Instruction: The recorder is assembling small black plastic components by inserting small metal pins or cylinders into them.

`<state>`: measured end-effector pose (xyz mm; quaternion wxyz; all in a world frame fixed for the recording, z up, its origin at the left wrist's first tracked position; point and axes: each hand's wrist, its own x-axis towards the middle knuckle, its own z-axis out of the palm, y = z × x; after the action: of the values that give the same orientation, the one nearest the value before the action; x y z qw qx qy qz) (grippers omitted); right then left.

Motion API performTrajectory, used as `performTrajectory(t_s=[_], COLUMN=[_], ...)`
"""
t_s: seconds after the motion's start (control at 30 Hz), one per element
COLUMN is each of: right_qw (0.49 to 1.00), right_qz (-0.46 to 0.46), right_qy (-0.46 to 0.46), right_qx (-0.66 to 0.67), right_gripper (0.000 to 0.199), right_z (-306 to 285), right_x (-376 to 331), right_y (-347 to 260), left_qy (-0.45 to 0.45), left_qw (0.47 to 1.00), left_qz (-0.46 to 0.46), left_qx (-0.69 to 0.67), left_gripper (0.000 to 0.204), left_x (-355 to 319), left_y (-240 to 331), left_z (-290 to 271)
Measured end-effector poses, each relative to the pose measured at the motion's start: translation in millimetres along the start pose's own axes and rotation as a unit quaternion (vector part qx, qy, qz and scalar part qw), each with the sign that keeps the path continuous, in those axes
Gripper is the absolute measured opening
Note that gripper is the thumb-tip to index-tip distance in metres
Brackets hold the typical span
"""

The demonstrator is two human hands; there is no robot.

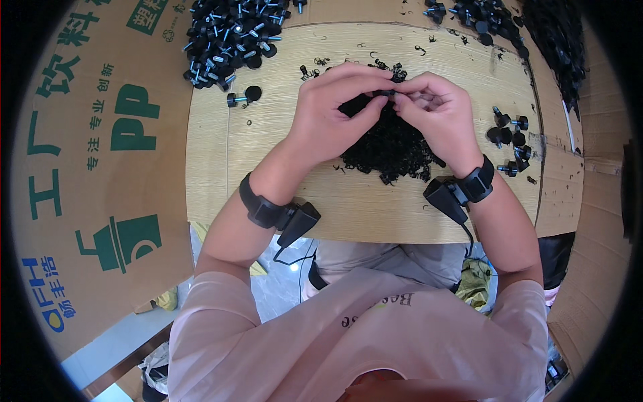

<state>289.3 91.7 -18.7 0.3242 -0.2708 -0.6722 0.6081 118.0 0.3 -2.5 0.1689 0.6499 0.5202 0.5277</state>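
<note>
Head view looks straight down on a pale wood-grain tabletop (375,208) where two bare hands meet over a heap of small black rings (392,147). Both hands pinch one small black part (385,92) between them: the left hand (331,114) closes its thumb and forefinger on the part from the left, and the right hand (435,110) closes its fingertips on it from the right, so the two sets of fingertips all but touch. The part sits just above the far edge of the heap, raised off the table; it is too small to tell its exact shape. Each wrist wears a black strap with a boxy black device, one on the left wrist (281,213) and one on the right wrist (459,191), and a thin cable hangs from each.

At the far left of the tabletop lies a large pile of black-capped knob screws with bluish threaded shanks (231,37), and two strays (244,96) rest apart from it, nearer the left hand. A smaller cluster of the same knob screws (509,137) lies just beside the right wrist, and another group (472,17) sits at the far right edge. Loose black rings are scattered thinly across the far half of the table. A brown cardboard sheet with green printing (100,167) stands to the left of the table. The person wears a pale pink shirt (362,335)
</note>
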Motion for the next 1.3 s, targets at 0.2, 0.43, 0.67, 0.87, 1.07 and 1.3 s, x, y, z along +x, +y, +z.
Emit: performTrajectory(t_s=[0.2, 0.43, 0.67, 0.87, 1.07, 1.3], right_qw=[0.999, 0.994, 0.983, 0.984, 0.993, 0.990], right_qz=[-0.015, 0.060, 0.082, 0.055, 0.011, 0.030], right_qy=[0.028, -0.045, -0.101, -0.106, -0.077, -0.097], right_qx=[0.013, 0.076, 0.129, 0.128, 0.086, 0.097], right_gripper=[0.010, 0.011, 0.010, 0.009, 0.011, 0.011], right_z=[3, -7, -8, -4, -6, -4], right_x=[1, 4, 3, -1, 0, 1], right_y=[-2, -5, -12, -10, -9, -12], left_qy=[-0.011, -0.049, -0.008, 0.024, 0.040, 0.029], left_qw=[0.999, 0.991, 0.992, 0.975, 0.990, 0.976], left_qz=[0.033, 0.111, 0.075, -0.017, -0.025, -0.037], left_qx=[0.040, 0.063, -0.100, -0.219, -0.136, -0.211], left_gripper=[0.027, 0.027, 0.028, 0.026, 0.032, 0.034], left_x=[1, 2, -2, -3, -2, -2], left_y=[4, 1, -6, -5, -5, -10], left_z=[2, 1, 5, 4, 3, -6])
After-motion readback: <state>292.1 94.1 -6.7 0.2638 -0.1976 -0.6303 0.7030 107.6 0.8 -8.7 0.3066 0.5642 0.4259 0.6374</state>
